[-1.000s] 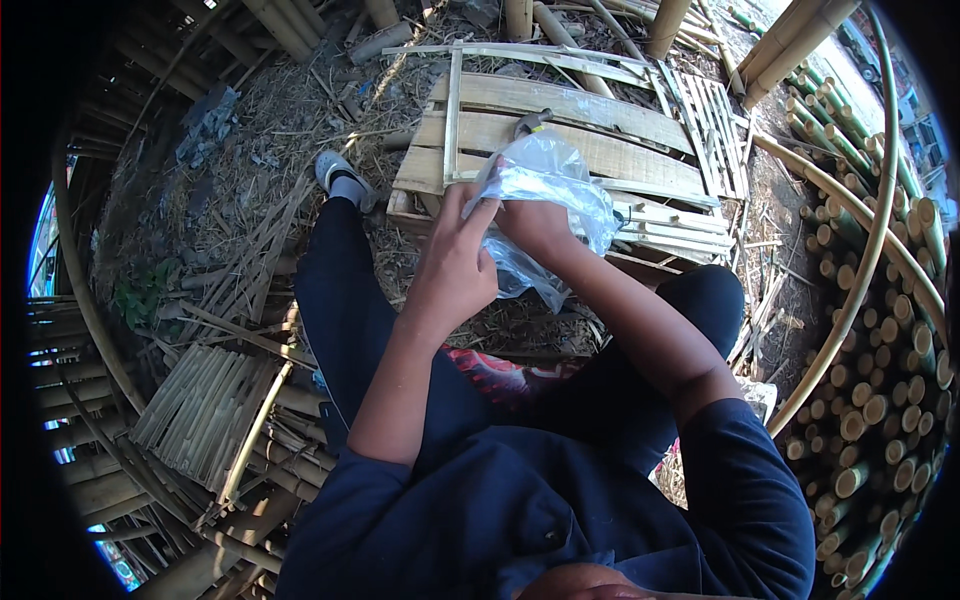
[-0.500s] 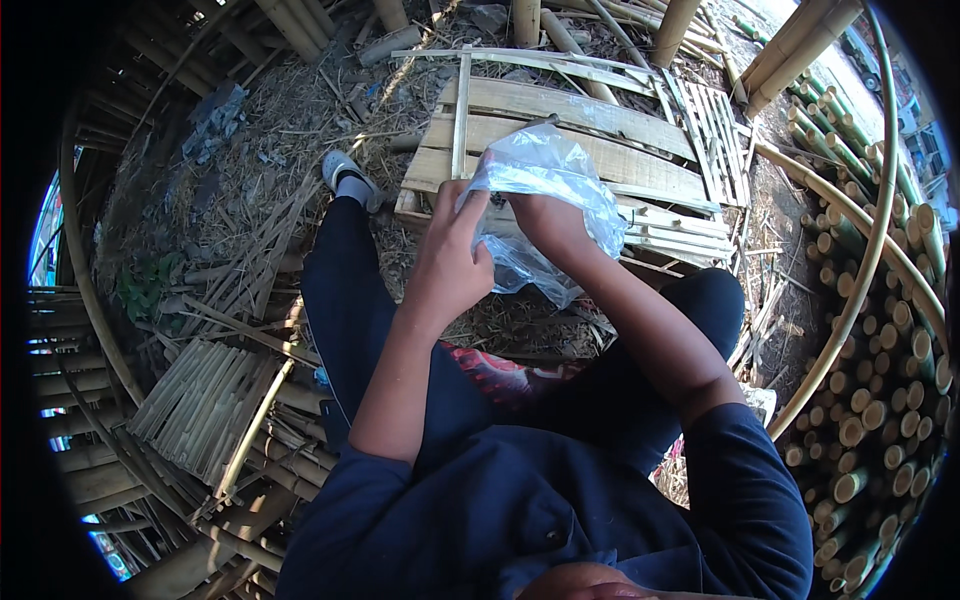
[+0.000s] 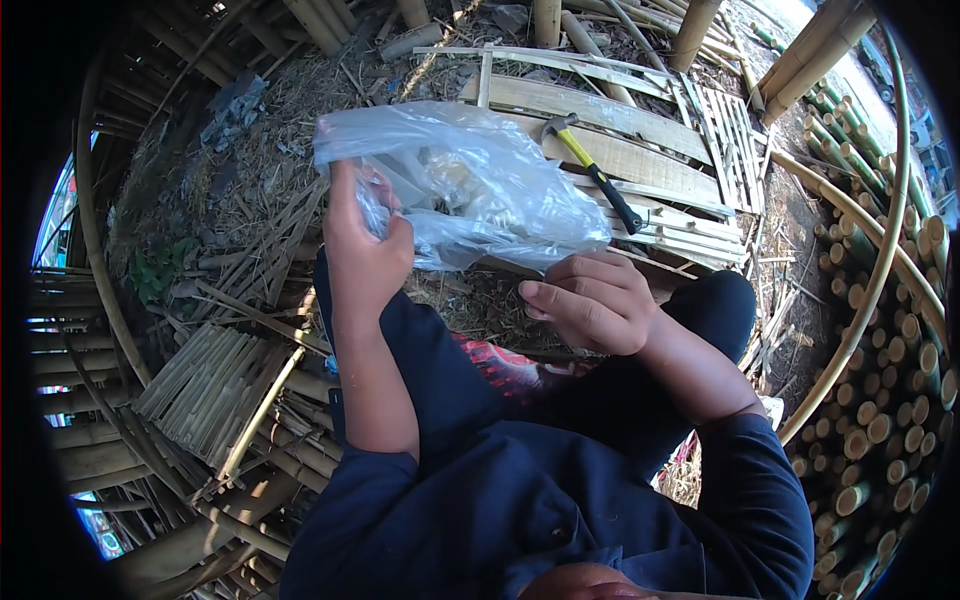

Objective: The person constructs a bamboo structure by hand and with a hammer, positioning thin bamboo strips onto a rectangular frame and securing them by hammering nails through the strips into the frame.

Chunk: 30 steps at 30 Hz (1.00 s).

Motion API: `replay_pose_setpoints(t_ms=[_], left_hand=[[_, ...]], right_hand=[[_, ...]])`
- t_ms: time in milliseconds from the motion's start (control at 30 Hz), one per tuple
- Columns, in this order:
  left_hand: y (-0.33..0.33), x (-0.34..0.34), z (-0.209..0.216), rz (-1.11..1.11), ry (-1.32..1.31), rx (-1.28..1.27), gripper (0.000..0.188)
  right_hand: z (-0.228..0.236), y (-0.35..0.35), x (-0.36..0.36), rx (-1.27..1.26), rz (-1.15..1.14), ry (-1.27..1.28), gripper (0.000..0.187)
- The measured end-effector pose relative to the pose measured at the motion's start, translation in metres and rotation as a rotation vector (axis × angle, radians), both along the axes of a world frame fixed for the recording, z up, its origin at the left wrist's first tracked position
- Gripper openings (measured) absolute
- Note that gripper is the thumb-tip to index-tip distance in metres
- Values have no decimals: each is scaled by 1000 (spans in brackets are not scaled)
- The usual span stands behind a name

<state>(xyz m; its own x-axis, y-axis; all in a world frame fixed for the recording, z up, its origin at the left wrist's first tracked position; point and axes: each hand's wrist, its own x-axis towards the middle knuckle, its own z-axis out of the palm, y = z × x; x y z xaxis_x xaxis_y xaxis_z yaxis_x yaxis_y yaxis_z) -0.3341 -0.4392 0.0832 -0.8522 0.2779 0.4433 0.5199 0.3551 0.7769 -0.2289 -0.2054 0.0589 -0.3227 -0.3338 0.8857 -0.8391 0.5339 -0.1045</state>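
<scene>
A clear plastic bag (image 3: pixel 470 195) hangs spread out in front of me, wrinkled and partly see-through. My left hand (image 3: pixel 365 230) grips its left end, with the fingers partly behind the film and the thumb on the near side. Beside the bag's lower right corner is my right hand (image 3: pixel 600 305), its fingers curled in and its thumb pointing left. Whatever those fingers hold, if anything, is hidden. A claw hammer (image 3: pixel 597 175) with a yellow and black handle lies just beyond, on a low slatted wooden stand (image 3: pixel 655 175).
Cut bamboo poles (image 3: pixel 880 400) are stacked along the right. A bundle of split bamboo strips (image 3: pixel 205 375) lies at left on a bamboo frame. Straw and scraps cover the ground (image 3: pixel 270 170). A bent pole (image 3: pixel 880 240) arches at the right.
My right hand has come out of the bag and moved down toward me. The left hand has shifted left, spreading the bag wide. The hammer, mostly covered before, now shows fully.
</scene>
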Motion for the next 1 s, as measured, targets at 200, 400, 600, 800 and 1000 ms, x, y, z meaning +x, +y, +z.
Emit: replay_pose_setpoints(t_ms=[200,400,600,800,1000], left_hand=[[-26,-48,-40,393,-12,-186,95],[-44,-127,-133,448,-310,-296,99],[-14,-170,-194,381,-281,-80,107],[-26,-175,-260,493,-761,227,52],[-50,-179,-261,311,-1042,479,44]], right_hand=[[-12,14,-13,50,-155,-106,33],[-28,18,-26,61,-215,-280,18],[-41,25,-31,84,-279,-401,10],[-47,26,-37,88,-318,-434,9],[-45,27,-39,102,-300,-499,11]])
